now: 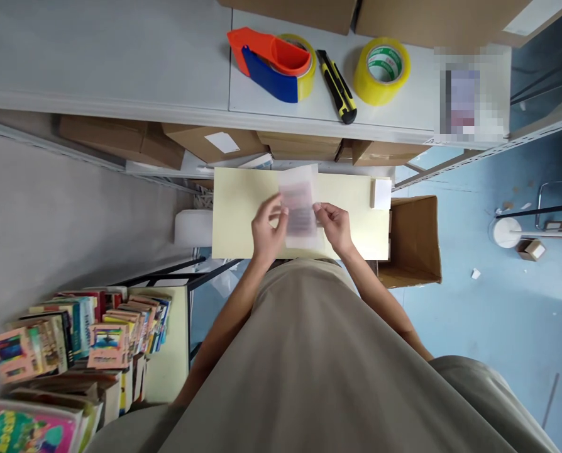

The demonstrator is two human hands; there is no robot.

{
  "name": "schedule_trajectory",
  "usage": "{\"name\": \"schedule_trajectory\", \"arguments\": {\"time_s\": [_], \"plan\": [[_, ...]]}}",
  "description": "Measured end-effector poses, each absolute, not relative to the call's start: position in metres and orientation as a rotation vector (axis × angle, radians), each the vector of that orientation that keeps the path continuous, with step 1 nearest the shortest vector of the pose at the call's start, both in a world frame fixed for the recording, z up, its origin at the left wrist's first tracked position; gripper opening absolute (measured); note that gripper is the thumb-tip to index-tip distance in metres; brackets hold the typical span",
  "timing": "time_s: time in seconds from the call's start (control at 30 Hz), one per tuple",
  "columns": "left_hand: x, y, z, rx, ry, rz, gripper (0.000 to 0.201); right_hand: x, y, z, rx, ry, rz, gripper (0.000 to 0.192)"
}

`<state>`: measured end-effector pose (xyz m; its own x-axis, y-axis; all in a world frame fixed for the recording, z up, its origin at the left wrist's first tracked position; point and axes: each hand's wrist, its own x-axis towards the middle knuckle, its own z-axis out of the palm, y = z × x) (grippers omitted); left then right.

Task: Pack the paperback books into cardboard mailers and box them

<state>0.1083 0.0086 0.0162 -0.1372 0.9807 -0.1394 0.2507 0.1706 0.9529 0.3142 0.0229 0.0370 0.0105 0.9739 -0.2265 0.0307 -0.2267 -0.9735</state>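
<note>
The right hand (336,225) pinches the right edge of a flat, rectangular, whitish translucent packet (300,211) above the pale yellow table (354,190). The left hand (268,231), with bent fingers, is at the packet's left edge; because of blur, I cannot tell whether it grips.

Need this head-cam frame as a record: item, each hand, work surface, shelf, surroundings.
item: translucent packet, pinkish inside, blurred, print unreadable
left hand: at the packet's left edge, blurred, grip unclear
right hand: thumb and fingers pinching the packet's right edge
surface: pale yellow tabletop, white block near its right end
shelf, left to right: orange-and-blue tape dispenser, cutter, yellow tape roll
right of tabletop: open cardboard box
lower left: books
</note>
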Motion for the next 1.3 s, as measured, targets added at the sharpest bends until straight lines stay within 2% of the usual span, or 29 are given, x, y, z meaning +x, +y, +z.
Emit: {"name": "schedule_trajectory", "arguments": {"time_s": [0.07,0.13,0.23,0.37,0.43,0.5,0.57,0.63,0.73,0.83,0.93,1.0,1.1,1.17,1.23,1.3], "plan": [[0.093,0.016,0.006,1.119,1.648,1.076,0.069,0.312,0.021,0.039,-1.375,-1.076,1.421,0.069],[0.082,0.018,0.0,0.964,1.496,1.0,0.076,0.31,0.018,0.039,-1.377,-1.04,1.485,0.068],[0.077,0.013,0.002,0.757,1.205,0.915,0.076,0.309,0.016,0.033,-1.397,-0.991,1.571,0.069],[0.082,0.005,0.007,0.654,1.19,0.971,0.073,0.312,0.019,0.017,-1.424,-0.996,1.623,0.069],[0.084,0.005,0.007,0.637,1.246,0.984,0.076,0.314,0.022,0.014,-1.479,-1.041,1.584,0.065],[0.085,0.006,0.005,0.652,1.309,1.003,0.077,0.314,0.023,0.017,-1.56,-1.153,1.387,0.061],[0.086,0.007,0.004,0.711,1.378,1.043,0.072,0.311,0.022,0.025,-1.613,-1.295,1.114,0.057],[0.088,0.006,0.005,0.796,1.455,1.077,0.062,0.302,0.017,0.035,-1.611,-1.398,1.022,0.052],[0.099,0.001,0.01,0.903,1.54,1.1,0.048,0.278,0.007,0.046,-1.566,-1.434,1.249,0.048],[0.111,-0.009,0.018,1.017,1.55,1.136,0.034,0.254,0.005,0.046,-1.593,-1.4,1.344,0.059],[0.109,-0.017,0.022,1.11,1.492,1.121,0.048,0.245,0.014,0.038,-1.611,-1.317,1.327,0.058],[0.095,-0.016,0.018,1.093,1.445,1.091,0.05,0.247,0.023,0.031,-1.577,-1.286,1.331,0.056],[0.062,-0.006,0.001,0.991,1.557,1.138,0.051,0.248,0.036,0.022,-1.475,-1.292,1.383,0.061],[0.037,0.003,-0.015,0.915,1.631,1.168,0.063,0.243,0.041,0.019,-1.406,-1.273,1.467,0.061],[0.014,0.011,-0.032,0.83,1.505,1.105,0.072,0.235,0.046,0.014,-1.377,-1.243,1.553,0.06],[-0.003,0.014,-0.048,0.7,1.288,1.015,0.07,0.223,0.051,0.005,-1.393,-1.228,1.623,0.06]]}}
